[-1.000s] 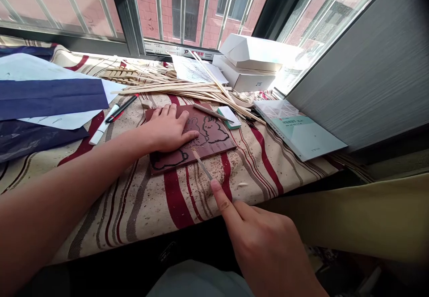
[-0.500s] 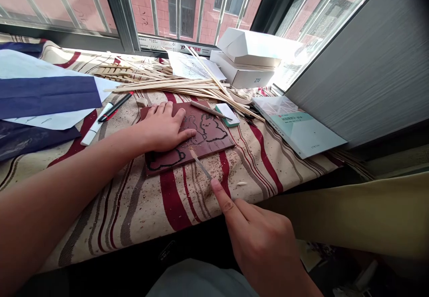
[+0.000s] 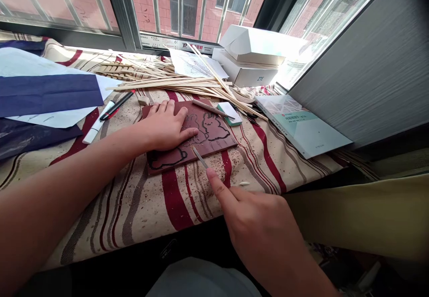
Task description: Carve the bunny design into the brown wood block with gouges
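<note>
Here, barred windows [image 3: 205, 8] back a striped, cloth-covered tabletop [image 3: 144, 216], where a reddish-brown carving board [image 3: 212, 141] lies toward the front edge. The left hand [image 3: 167, 129] presses flat on it, fingers spread; the right hand [image 3: 254, 216], off the board's near side, grips a slim carving tool [image 3: 201, 160] whose long axis slants forward-left, its tip just inside the board's near edge.

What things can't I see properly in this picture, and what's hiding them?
All in the head view:
- Brown board: the left hand covers part of it.
- Thin tool: its back end is hidden by the right hand.
- Dark blue sheet: cut off by the left edge.
- White box: its own sides hide what's inside, if anything.
- Book: its smallest print is too tiny to read.
</note>
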Action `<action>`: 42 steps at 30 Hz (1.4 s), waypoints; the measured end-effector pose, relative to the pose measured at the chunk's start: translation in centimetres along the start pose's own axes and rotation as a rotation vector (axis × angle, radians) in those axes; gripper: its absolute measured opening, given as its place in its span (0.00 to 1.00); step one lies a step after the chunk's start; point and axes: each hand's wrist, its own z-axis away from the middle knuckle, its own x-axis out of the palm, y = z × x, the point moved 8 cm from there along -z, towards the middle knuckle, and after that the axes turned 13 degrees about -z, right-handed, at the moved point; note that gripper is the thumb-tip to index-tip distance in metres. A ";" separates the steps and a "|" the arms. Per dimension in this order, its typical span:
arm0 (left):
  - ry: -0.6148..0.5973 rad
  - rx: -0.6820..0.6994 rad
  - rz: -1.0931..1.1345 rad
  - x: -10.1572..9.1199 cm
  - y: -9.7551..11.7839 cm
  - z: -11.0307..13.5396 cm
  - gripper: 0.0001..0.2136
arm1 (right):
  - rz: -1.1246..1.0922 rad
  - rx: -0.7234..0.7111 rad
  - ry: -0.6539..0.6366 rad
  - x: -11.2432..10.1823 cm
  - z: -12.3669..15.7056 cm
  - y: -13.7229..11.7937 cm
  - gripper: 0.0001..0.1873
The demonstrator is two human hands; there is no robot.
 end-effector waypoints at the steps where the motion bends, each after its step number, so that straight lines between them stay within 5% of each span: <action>1: -0.004 -0.002 0.001 0.0 0.0 0.0 0.42 | -0.006 -0.010 -0.026 -0.2 -0.3 0.0 0.36; 5: -0.030 -0.001 0.007 0.1 0.0 0.0 0.42 | -0.031 -0.021 -0.110 -0.4 -0.5 -0.2 0.36; 17: -0.033 0.004 0.013 0.1 0.0 0.1 0.43 | 0.023 -0.004 -0.022 0.3 0.0 -0.4 0.39; 42: -0.051 0.004 -0.009 0.1 0.2 0.1 0.42 | 0.007 -0.017 -0.073 0.2 -0.5 -0.7 0.40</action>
